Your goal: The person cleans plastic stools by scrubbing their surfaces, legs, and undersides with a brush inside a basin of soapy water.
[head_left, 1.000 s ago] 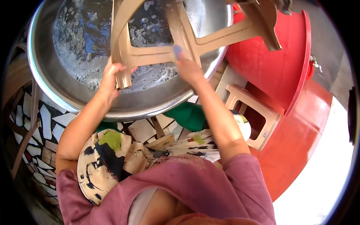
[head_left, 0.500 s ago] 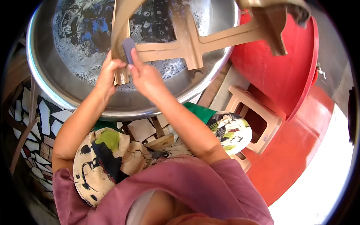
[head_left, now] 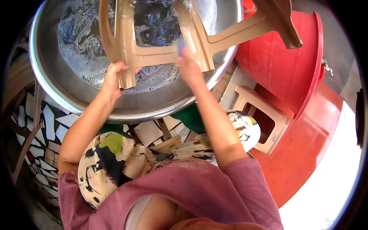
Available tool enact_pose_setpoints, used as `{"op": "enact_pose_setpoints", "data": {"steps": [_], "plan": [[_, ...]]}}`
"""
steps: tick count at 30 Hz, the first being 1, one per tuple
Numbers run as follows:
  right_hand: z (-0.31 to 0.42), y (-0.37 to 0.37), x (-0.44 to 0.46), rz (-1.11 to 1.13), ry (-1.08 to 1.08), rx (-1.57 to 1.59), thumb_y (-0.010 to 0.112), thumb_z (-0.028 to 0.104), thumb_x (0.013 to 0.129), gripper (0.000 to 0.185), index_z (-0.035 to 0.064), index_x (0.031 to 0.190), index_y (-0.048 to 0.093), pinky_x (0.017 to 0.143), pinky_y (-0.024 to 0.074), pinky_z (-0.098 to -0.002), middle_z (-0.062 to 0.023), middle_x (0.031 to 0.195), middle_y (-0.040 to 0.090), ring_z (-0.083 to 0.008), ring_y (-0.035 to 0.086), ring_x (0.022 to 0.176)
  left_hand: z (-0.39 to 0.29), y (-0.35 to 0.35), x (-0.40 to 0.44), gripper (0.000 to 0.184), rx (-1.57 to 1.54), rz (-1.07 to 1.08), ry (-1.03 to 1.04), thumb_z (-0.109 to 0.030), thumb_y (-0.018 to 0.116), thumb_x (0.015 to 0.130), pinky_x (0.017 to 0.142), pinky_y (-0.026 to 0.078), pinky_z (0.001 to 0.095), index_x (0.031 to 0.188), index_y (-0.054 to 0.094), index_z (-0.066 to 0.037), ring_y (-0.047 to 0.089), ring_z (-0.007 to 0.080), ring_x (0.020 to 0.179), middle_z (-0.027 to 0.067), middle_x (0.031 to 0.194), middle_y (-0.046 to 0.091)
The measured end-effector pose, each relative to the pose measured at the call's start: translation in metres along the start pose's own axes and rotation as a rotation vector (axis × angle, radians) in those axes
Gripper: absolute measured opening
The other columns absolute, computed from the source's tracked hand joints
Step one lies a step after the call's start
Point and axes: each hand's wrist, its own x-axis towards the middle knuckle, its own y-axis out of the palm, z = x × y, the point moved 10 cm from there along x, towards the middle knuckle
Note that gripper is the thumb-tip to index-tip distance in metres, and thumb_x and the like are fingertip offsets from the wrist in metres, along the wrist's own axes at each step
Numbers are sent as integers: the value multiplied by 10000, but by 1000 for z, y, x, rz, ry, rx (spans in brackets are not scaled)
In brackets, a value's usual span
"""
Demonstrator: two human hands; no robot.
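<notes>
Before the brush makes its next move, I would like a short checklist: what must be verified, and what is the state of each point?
1. Left hand grips the brown plastic frame: ok.
2. Right hand holds the blue brush: ok.
3. Soapy water in the metal basin: ok.
4. Frame's far end supported: cannot tell, it leaves the picture.
5. Bristles flat against the frame: cannot tell, too blurred.
</notes>
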Motion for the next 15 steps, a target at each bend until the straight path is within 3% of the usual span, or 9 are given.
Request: {"op": "enact_pose_setpoints", "data": {"steps": [2, 3, 5, 7, 10, 11, 15], "plan": [[6, -21, -2, -148, 7, -135, 379, 397, 963, 481, 124, 1355, 434, 852, 458, -466, -222, 1003, 653, -366, 619, 984, 1, 4, 0, 627, -16, 5, 11, -109, 527, 702, 930, 514, 393, 1281, 386, 86, 581, 337, 1061, 189, 1213, 531], [23, 1, -8, -20, -11, 26, 402, 377, 957, 473, 127, 1357, 436, 843, 458, -469, -231, 975, 651, -377, 618, 964, 0, 3, 1, 615, 9, -5, 36, -104, 523, 703, 919, 515, 386, 1276, 397, 79, 587, 323, 1045, 182, 1200, 540], [92, 50, -34, 52, -198, 111, 446, 350, 944, 481, 137, 1374, 420, 812, 460, -477, -243, 919, 646, -396, 616, 909, -6, 1, 4, 602, 32, -18, 76, -100, 520, 705, 907, 516, 379, 1271, 407, 71, 593, 310, 1029, 175, 1187, 549], [134, 59, -53, -5, -412, 44, 477, 323, 930, 513, 161, 1407, 382, 751, 467, -485, -235, 847, 639, -410, 617, 807, -2, -9, 1, 599, 97, -45, 36, -93, 521, 695, 824, 500, 332, 1279, 404, -36, 584, 242, 907, 121, 1078, 559], [90, 45, -57, 132, -288, -63, 481, 297, 928, 519, 139, 1410, 371, 720, 476, -480, -217, 826, 647, -395, 628, 776, 8, 0, 2, 586, 51, -2, -3, -91, 528, 690, 798, 490, 333, 1262, 405, -49, 563, 222, 893, 106, 1042, 555], [82, 44, -61, 156, -266, -19, 474, 289, 936, 513, 134, 1414, 367, 757, 479, -445, -254, 917, 635, -406, 624, 839, 14, 1, 4, 576, 63, 23, -46, -92, 525, 692, 793, 491, 338, 1252, 398, -54, 566, 220, 902, 107, 1061, 551], [142, 40, 1, 67, -342, -101, 441, 320, 939, 478, 72, 1348, 432, 760, 492, -444, -250, 928, 639, -400, 630, 847, 19, -4, 5, 642, 64, -73, -84, -76, 512, 696, 773, 495, 340, 1318, 352, -73, 573, 224, 874, 117, 1097, 543]]}}
